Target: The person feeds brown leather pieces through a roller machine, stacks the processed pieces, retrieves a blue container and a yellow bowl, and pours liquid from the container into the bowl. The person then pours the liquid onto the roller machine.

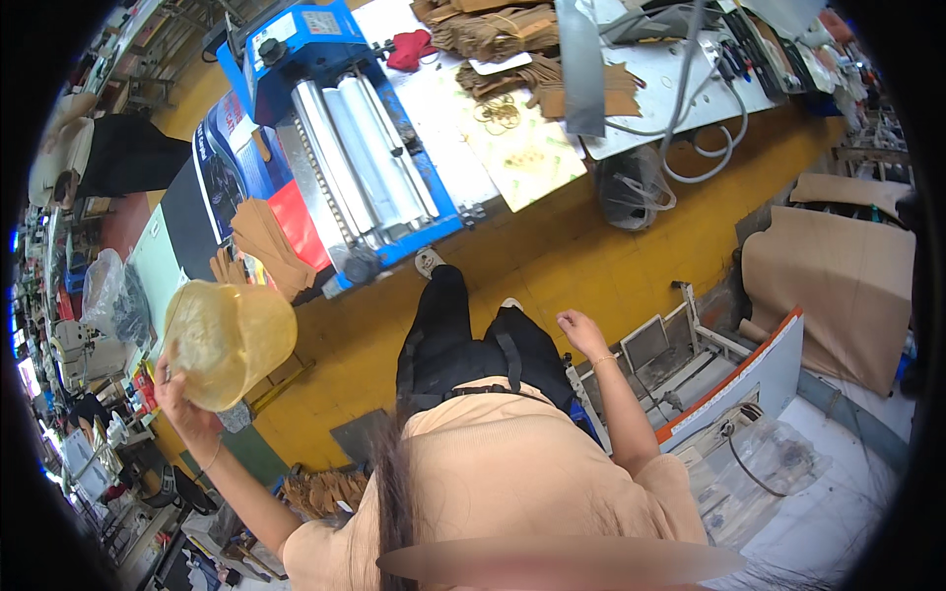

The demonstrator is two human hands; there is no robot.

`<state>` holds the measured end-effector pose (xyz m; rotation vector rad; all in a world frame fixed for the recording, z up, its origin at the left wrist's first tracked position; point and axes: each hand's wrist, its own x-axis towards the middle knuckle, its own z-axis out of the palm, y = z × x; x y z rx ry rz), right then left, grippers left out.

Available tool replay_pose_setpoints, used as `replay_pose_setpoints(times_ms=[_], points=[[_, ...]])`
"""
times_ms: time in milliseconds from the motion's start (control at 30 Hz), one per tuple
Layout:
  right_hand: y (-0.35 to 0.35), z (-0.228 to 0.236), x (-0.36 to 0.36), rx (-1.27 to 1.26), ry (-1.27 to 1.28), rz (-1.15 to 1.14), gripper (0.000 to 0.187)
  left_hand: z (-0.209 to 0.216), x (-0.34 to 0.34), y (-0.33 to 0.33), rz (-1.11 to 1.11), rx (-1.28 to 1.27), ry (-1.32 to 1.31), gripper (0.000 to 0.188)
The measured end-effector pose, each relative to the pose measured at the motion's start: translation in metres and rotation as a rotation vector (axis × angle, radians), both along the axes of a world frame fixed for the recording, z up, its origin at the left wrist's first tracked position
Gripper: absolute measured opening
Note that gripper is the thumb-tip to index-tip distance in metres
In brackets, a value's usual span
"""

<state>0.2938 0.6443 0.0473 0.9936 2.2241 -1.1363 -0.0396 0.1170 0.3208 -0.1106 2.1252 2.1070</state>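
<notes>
My left hand (177, 394), out to the left, grips the rim of a yellowish, translucent plastic tub (229, 345). The tub is tilted, and part of its wall bends the view of what lies behind it. My fingers are partly hidden at its edge. Beside my right thigh hangs my right hand (581, 333), its fingers loosely curled with nothing visible in them. Ahead stands a blue machine (301, 44) with long metal rollers (340, 148). Brown cut pieces (271, 241) lie stacked beside it, close to the tub.
A white worktable (443, 128) holds piles of brown pieces (493, 30) and a red cloth (409, 49). Grey cable (729, 148) and a plastic bag (641, 187) hang at its edge. To my right are a metal frame (650, 345) and brown sheets (828, 286). Another person (118, 158) is at far left.
</notes>
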Motion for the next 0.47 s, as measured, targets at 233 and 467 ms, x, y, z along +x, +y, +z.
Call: replay_pose_setpoints(times_ms=[233,467], points=[[0.019,0.019,0.028,-0.038,0.242,-0.04,0.028,0.079,0.089,0.053,-0.076,-0.128,0.075,0.055],[-0.018,0.082,0.068,-0.312,0.507,-0.131,0.028,0.071,0.142,0.164,-0.438,-0.25,-0.087,0.059]])
